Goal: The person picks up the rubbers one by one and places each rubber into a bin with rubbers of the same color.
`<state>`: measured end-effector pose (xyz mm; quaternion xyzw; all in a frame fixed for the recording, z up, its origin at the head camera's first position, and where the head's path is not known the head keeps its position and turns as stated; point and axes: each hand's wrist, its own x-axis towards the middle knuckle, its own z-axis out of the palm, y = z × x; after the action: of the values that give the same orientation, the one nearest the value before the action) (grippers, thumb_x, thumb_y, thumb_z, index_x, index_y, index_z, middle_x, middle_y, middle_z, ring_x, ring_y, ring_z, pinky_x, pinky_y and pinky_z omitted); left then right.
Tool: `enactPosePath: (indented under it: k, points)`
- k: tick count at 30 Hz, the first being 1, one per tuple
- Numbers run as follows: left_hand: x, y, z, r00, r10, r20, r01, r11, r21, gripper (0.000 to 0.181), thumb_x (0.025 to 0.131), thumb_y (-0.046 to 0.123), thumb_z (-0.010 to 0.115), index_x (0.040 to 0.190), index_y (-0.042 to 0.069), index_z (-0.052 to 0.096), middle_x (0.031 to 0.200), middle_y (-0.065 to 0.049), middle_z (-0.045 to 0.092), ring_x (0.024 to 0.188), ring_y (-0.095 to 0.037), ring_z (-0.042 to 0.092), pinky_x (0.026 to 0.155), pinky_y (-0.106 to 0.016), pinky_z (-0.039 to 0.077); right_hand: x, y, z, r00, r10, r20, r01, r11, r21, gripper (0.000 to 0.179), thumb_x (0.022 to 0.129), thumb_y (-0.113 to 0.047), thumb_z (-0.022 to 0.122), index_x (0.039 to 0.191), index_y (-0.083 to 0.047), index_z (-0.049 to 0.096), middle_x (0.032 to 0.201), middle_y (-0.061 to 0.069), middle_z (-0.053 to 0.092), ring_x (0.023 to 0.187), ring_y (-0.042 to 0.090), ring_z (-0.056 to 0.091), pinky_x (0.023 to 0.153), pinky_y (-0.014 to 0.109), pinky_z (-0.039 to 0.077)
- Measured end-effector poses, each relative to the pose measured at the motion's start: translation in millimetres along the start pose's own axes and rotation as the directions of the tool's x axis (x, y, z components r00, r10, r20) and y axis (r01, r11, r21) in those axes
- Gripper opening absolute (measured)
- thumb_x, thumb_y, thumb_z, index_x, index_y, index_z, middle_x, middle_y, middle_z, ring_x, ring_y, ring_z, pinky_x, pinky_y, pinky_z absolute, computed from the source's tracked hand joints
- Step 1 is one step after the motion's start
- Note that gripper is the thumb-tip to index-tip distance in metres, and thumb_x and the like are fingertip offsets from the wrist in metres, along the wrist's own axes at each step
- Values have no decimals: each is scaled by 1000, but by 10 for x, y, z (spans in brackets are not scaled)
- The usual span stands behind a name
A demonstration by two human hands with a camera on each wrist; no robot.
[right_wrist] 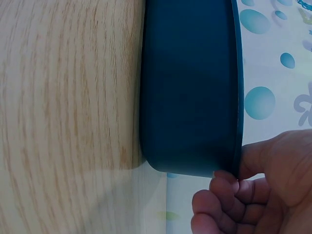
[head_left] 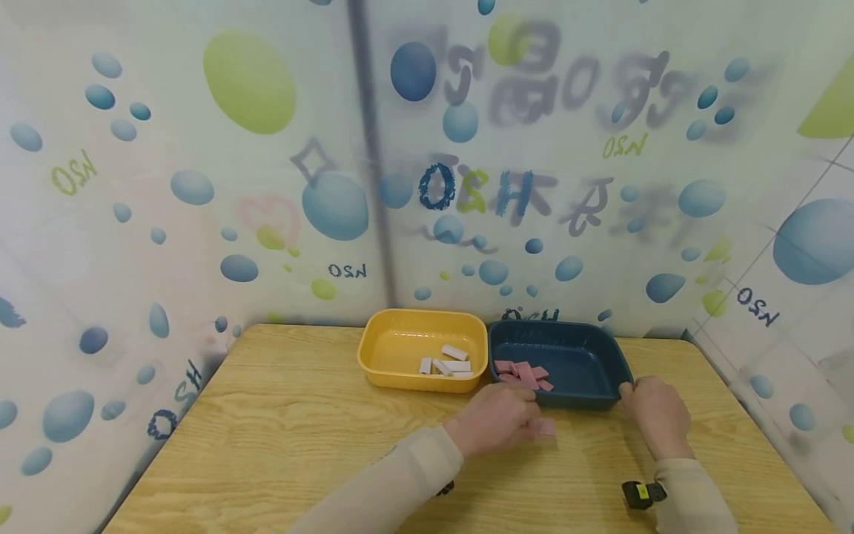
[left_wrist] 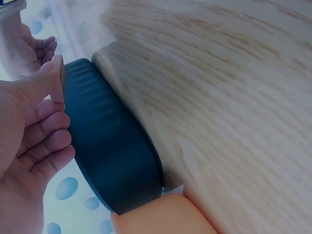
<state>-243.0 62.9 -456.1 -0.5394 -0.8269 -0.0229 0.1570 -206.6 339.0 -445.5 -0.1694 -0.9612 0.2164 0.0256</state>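
Note:
My left hand (head_left: 495, 419) pinches a small flat pink block (head_left: 545, 427) in front of the dark blue tray (head_left: 580, 371). In the left wrist view, that block (left_wrist: 58, 80) stands between thumb and forefinger, near the tray's outer wall (left_wrist: 107, 136); the other fingers curl loosely. Several similar pink blocks (head_left: 527, 374) lie heaped in the tray's left part. At the tray's front right corner, my right hand (head_left: 657, 415) grips the rim between thumb and forefinger. The right wrist view shows this hand (right_wrist: 258, 195) at the tray corner, other fingers curled.
Left of the blue tray, right up against it, stands a yellow tray (head_left: 387, 377) holding several white blocks (head_left: 455, 352). Both trays stand toward the back of the wooden table (head_left: 280, 415). A patterned curtain (head_left: 280, 222) hangs behind the table.

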Motion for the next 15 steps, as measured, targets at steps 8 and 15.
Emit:
enactPosePath:
  k: [8, 15]
  points:
    - [12, -24, -28, 999, -16, -46, 16, 1000, 17, 19, 97, 42, 72, 95, 25, 79, 89, 17, 73, 95, -3, 62, 91, -16, 49, 0, -9, -8, 1000, 8, 5, -8, 1000, -4, 37, 95, -19, 43, 59, -11, 43, 60, 5, 42, 56, 22, 43, 48, 33, 34]
    - [30, -41, -55, 995, -43, -88, 44, 999, 5, 20, 96, 41, 72, 99, 23, 80, 98, 14, 76, 106, -3, 64, 96, -14, 48, 8, -3, -4, 1000, 11, 15, -10, 1000, -9, 37, 96, -19, 42, 60, -11, 44, 61, 6, 43, 57, 22, 44, 48, 33, 35]
